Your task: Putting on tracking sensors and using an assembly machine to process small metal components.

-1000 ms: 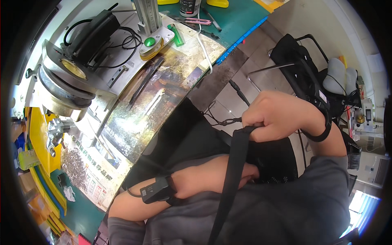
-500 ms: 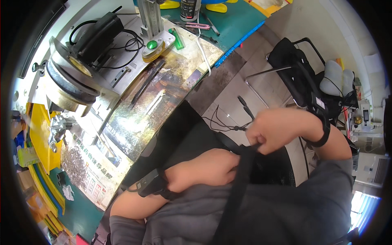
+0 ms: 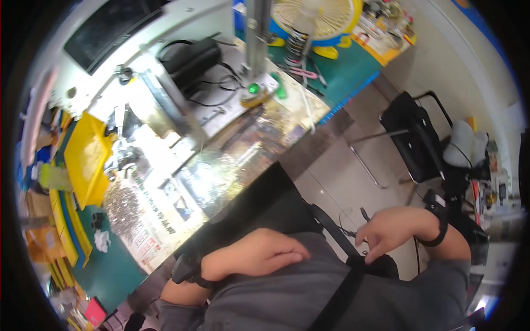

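Note:
A black strap point(image 3: 338, 300) runs up across my grey shirt and bends near my right hand point(image 3: 398, 229). That hand is loosely curled, thumb and forefinger apart, with one fingertip at the strap's bend. I see nothing gripped in it. My left hand point(image 3: 259, 252) rests against the front of my shirt, fingers stretched out and holding nothing. Dark wristbands with small boxy devices circle both wrists. Black fabric point(image 3: 382, 268) lies just below the right fingertips; what it belongs to is unclear.
At the left stands a workbench with a newsprint-like sheet point(image 3: 152, 234), a heap of small metal bits point(image 3: 124, 207), a yellow tray point(image 3: 85, 160) and a machine with a metal post point(image 3: 258, 38). A yellow fan point(image 3: 314, 19) sits farther back. A black chair point(image 3: 411, 138) stands right.
My left hand has left the strap and spread flat on my shirt. The right hand has moved lower and loosened its grip. The view has shifted, showing more of the bench's far side.

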